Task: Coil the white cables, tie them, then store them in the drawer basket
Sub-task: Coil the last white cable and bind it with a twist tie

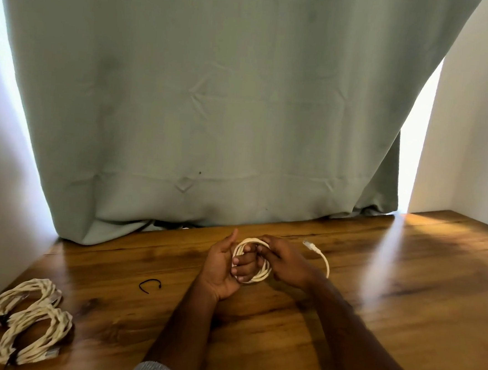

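A white cable [261,275] is wound into a small coil held just above the wooden table [403,282]. My left hand [225,267] has its fingers curled through the coil's middle, thumb up. My right hand [283,261] grips the coil's top right side. The cable's loose end curves out to the right and ends in a clear plug [309,244] over the table. A black tie [149,285] lies bent on the table to the left of my hands.
Two coiled, tied white cable bundles [30,318] lie at the table's near left corner. A grey-green curtain [213,110] hangs along the table's far edge, with white walls at both sides. No drawer basket is in view.
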{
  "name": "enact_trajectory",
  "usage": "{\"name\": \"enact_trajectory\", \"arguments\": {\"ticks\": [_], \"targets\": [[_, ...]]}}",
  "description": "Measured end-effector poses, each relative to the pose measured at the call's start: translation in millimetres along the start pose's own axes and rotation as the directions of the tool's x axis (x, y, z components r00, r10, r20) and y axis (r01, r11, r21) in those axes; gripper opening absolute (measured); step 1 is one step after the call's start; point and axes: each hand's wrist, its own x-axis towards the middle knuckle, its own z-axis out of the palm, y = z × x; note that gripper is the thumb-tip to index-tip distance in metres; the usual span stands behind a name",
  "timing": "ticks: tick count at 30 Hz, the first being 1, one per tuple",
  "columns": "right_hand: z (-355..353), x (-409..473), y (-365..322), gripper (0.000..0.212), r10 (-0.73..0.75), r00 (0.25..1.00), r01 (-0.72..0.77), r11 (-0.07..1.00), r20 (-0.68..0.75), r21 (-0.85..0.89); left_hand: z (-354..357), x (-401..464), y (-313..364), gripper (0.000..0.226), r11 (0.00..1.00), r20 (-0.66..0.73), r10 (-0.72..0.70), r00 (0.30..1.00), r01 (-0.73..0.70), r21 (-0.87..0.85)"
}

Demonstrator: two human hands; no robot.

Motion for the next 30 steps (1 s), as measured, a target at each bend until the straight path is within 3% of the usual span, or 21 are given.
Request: {"name": "enact_trajectory", "arguments": {"ticks": [4,10,17,19,22,23,30], "targets": [[0.2,-5.7,-3.4,0.023,0.123,0.991,-0.132,0.968,0.054,0.214,2.9,-1.4,0.1,0.039,1.0,-0.021,0.0,1.0,0.0,0.029],[-5.1,-9.7,-4.7,0.025,0.058,0.998,-0.06,0.984,0.021,0.166,3.9,-7.0,2.3,0.047,0.99,-0.124,-0.019,0.992,0.036,0.134],[-4.0,-7.1,-0.1,0.032,0.036,0.999,-0.032,0.99,-0.026,0.136,2.8,-10.1,6.1,0.046,1.0,-0.047,-0.015,0.999,0.016,0.004],[-4.9,-5.9,2.5,0.033,0.047,0.998,-0.045,0.998,-0.051,0.038,1.9,-10.7,11.3,0.047,0.992,-0.043,0.06,0.997,-0.065,-0.104],[-6.9,-1.4,11.6,0.027,0.002,1.0,0.006,0.919,0.018,-0.393,-7.1,-10.6,21.0,0.046,0.958,-0.111,0.209,0.972,-0.226,-0.176],[-5.5,-0.2,10.0,0.025,0.018,0.998,0.01,0.891,0.058,-0.455,-10.3,-10.9,22.8,0.045,0.948,-0.137,0.246,0.959,-0.268,-0.174],[3.2,0.8,-2.5,0.035,0.02,0.994,0.055,0.77,0.11,-0.636,-17.1,-9.8,25.4,0.054,0.929,-0.153,0.265,0.952,-0.295,-0.225]]}}
